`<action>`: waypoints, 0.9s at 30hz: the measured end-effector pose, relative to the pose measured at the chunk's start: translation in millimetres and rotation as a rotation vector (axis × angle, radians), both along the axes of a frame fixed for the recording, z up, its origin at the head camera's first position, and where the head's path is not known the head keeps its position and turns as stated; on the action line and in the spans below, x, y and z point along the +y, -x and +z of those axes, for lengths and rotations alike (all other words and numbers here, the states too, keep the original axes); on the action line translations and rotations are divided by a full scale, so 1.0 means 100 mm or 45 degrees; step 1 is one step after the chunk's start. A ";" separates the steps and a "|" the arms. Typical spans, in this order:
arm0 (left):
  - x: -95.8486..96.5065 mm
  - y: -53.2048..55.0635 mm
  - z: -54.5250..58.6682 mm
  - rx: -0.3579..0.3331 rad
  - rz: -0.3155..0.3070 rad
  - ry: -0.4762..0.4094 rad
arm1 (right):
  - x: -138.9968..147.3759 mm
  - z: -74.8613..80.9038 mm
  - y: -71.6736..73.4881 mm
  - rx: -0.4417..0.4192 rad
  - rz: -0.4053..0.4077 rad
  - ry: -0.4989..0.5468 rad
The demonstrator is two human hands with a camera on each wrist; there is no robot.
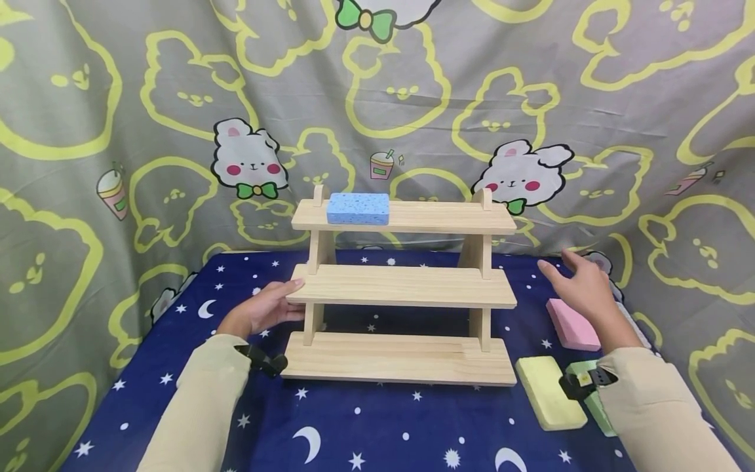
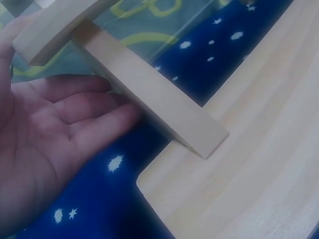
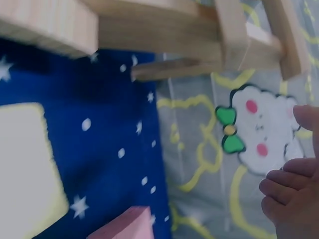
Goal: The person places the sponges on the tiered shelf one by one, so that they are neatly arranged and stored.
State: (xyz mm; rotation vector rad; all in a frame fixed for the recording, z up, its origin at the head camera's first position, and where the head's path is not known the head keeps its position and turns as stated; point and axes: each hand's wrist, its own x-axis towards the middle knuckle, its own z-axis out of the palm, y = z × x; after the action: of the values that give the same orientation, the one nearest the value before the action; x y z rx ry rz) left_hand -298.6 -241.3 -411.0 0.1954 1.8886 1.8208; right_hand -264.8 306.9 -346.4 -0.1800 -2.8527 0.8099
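Observation:
A three-tier wooden display shelf stands in the middle, with a blue speckled sponge on the left part of its top tier. My left hand holds the left end of the middle tier, thumb over the board and fingers beneath it. In the left wrist view those fingers lie against the side upright. To the right of the shelf, my right hand hovers with fingers extended and nothing in it. Just below it lies a pink sponge.
Nearer on the right lie a yellow sponge and a green sponge, the green one partly hidden by the right sleeve. A greyish thing shows behind the right wrist. Dark blue star-and-moon cloth covers the table; patterned curtain encloses it.

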 end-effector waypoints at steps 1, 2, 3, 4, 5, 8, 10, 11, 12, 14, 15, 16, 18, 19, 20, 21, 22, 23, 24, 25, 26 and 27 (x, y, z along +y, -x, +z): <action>0.00 0.00 0.00 -0.001 -0.003 -0.002 | 0.04 -0.04 -0.02 -0.012 -0.006 0.000; 0.00 0.00 0.00 -0.001 -0.005 0.001 | 0.07 -0.08 -0.04 -0.022 -0.010 -0.007; 0.00 0.00 0.00 -0.005 0.001 0.004 | 0.11 -0.12 -0.05 -0.028 -0.012 -0.015; 0.00 0.00 0.00 -0.008 0.006 0.005 | 0.15 -0.16 -0.07 -0.035 -0.010 -0.020; 0.00 0.00 0.00 -0.007 0.003 0.008 | 0.19 -0.21 -0.08 -0.041 -0.009 -0.021; -0.01 0.00 -0.01 -0.011 0.002 0.007 | 0.31 -0.37 -0.11 -0.033 -0.023 -0.046; -0.01 0.00 -0.01 -0.009 -0.001 0.001 | 0.38 -0.48 -0.13 -0.037 -0.031 -0.057; -0.02 0.00 -0.01 -0.005 -0.007 -0.001 | 0.42 -0.53 -0.15 -0.042 -0.042 -0.065; -0.02 0.00 -0.01 -0.005 -0.009 -0.002 | 0.45 -0.58 -0.16 -0.058 -0.056 -0.070; -0.01 0.00 -0.01 -0.002 -0.013 0.003 | 0.50 -0.67 -0.20 -0.098 -0.081 -0.068; -0.01 0.00 -0.01 0.001 -0.015 0.006 | 0.53 -0.71 -0.22 -0.117 -0.097 -0.063; -0.01 0.00 -0.01 0.004 -0.017 0.009 | 0.55 -0.74 -0.24 -0.146 -0.118 -0.056; -0.01 0.00 0.00 0.005 -0.019 0.011 | 0.59 -0.81 -0.27 -0.184 -0.151 -0.050; -0.01 0.00 -0.01 0.005 -0.019 0.012 | 0.60 -0.84 -0.29 -0.196 -0.167 -0.050; -0.01 0.00 0.00 0.000 -0.012 0.010 | 0.62 -0.87 -0.30 -0.211 -0.183 -0.045; -0.01 0.00 0.00 -0.003 -0.006 0.010 | 0.63 -0.90 -0.32 -0.221 -0.197 -0.042; -0.01 0.01 0.00 -0.002 -0.008 0.008 | 0.64 -0.93 -0.33 -0.240 -0.212 -0.037; -0.01 0.01 0.00 -0.003 -0.009 0.005 | 0.64 -0.95 -0.34 -0.246 -0.223 -0.040; -0.01 0.01 0.00 -0.002 -0.013 0.005 | 0.64 -0.98 -0.35 -0.256 -0.235 -0.036; 0.00 0.01 0.00 -0.003 -0.011 0.001 | 0.65 -1.01 -0.35 -0.277 -0.248 -0.025; 0.00 0.02 0.00 -0.007 -0.010 -0.004 | 0.65 -1.04 -0.36 -0.287 -0.260 -0.016; 0.00 0.02 0.00 -0.004 -0.016 -0.007 | 0.65 -1.06 -0.37 -0.290 -0.273 -0.015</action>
State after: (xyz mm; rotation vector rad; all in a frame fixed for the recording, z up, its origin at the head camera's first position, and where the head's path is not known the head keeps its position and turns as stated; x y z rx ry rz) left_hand -300.4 -241.5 -411.0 0.2054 1.8762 1.8172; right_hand -228.3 371.9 -452.7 -0.6016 -2.9748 0.7730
